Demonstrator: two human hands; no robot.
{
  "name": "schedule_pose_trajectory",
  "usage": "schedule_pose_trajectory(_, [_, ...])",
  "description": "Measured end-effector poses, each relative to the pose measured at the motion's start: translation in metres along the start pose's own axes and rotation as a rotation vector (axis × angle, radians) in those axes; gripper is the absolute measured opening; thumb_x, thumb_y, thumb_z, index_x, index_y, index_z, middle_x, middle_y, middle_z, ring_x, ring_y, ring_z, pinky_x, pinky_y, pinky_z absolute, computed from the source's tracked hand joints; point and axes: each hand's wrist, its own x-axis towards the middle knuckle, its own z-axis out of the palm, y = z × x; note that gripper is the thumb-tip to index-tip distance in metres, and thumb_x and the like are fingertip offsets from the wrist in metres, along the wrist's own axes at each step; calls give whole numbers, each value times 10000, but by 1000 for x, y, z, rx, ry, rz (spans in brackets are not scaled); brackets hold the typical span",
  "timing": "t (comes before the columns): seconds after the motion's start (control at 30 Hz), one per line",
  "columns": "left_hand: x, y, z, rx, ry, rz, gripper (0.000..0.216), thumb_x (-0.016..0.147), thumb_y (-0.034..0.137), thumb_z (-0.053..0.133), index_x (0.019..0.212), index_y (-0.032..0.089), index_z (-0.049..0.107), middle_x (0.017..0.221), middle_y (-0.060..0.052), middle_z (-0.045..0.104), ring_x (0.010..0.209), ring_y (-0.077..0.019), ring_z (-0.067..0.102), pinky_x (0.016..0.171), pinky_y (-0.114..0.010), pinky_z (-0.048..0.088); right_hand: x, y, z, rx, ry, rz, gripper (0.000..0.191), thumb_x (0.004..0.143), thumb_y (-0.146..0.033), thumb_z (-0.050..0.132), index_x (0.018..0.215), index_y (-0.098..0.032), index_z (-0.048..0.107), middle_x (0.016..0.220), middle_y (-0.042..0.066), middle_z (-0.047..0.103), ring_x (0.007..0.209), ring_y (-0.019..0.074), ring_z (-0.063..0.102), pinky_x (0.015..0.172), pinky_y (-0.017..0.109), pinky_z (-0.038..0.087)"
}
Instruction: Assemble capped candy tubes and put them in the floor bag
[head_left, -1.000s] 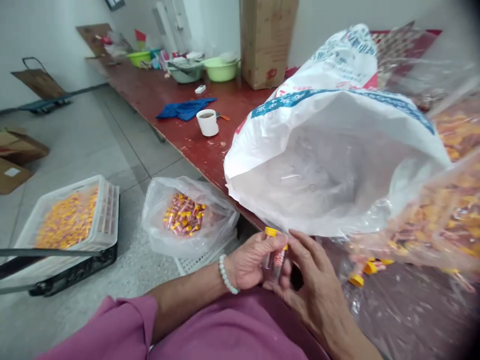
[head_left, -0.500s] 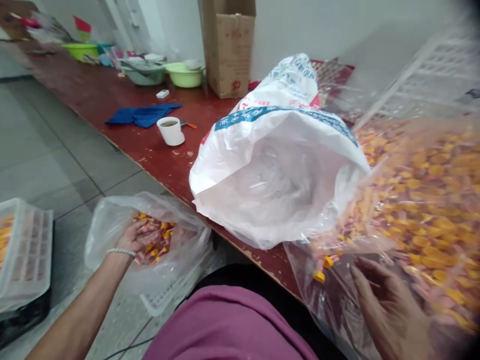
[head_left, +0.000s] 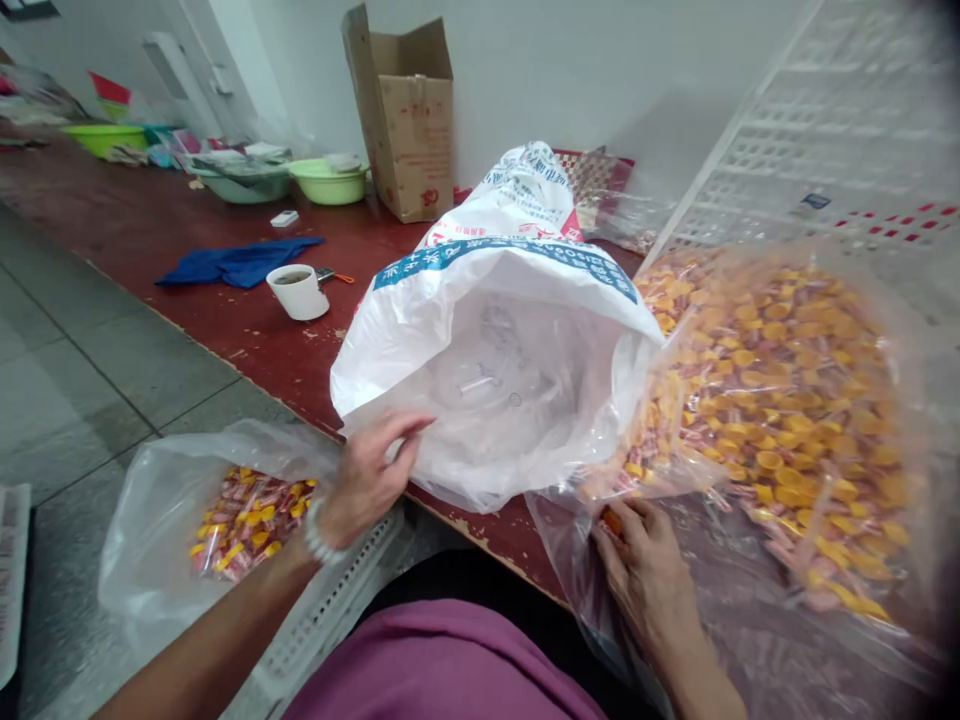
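Note:
My left hand (head_left: 375,478), with a beaded bracelet, is at the near left of the mouth of a white woven sack (head_left: 390,350). Its thumb and fingers are apart with nothing seen between them. Clear plastic items, hard to make out, lie inside the sack. My right hand (head_left: 645,560) is curled over the clear plastic sheeting at the table edge, its fingers around a small orange-capped piece (head_left: 612,520). Beside it lies a large heap of small yellow-capped pink pieces (head_left: 795,400) in clear plastic. More such pieces (head_left: 251,515) fill a lined basket below left.
A white cup (head_left: 298,295) of dark liquid stands on the red table (head_left: 247,340) beside a blue cloth (head_left: 236,263). Behind are an open cardboard box (head_left: 416,140) and several basins. A white perforated crate (head_left: 787,150) leans at the back right.
My left hand has risen out of the lined basket and moved right to the sack's mouth. My right hand has closed around an orange-capped piece. The view has shifted right.

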Motion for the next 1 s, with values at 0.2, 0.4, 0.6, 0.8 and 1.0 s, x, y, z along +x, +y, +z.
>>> schedule_pose_trajectory(0.2, [100,-19,76,210,-169,53,197,743,34,503,896,134,578,990,-81,568,1032,-231,517,901,-345,424,-13,1,2,-39,191,40,350,900,-383,459,1156,-150,516,1049,151,511,932,256,545,750,422,525])
schedule_pose_trajectory(0.4, [135,-40,100,373,-239,-3,218,600,-22,546,768,113,516,1005,-116,509,1130,-303,412,954,-433,340,-20,1,2,-59,228,-16,263,907,-335,468,1101,-172,540,881,103,614,812,233,574,711,383,495])
schedule_pose_trajectory(0.6, [133,-47,97,479,-197,-26,425,578,-39,506,967,133,505,1032,-132,501,1090,-330,448,944,-491,313,-21,0,0,60,246,223,399,931,-431,370,1131,-134,545,913,130,687,757,225,639,634,337,489])
schedule_pose_trajectory(0.8, [101,-27,68,360,-179,66,640,637,43,496,1225,172,277,968,-46,500,855,-187,519,832,-353,410,-24,3,-23,410,225,528,356,864,-499,460,933,-177,595,865,78,663,785,203,629,708,335,493])
schedule_pose_trajectory(1.0, [55,21,60,-221,-229,241,661,657,44,522,1225,236,244,1002,-27,474,884,-146,502,810,-282,411,-10,-45,-51,810,287,424,279,822,-401,590,1012,-197,603,984,75,652,906,194,632,827,379,515])
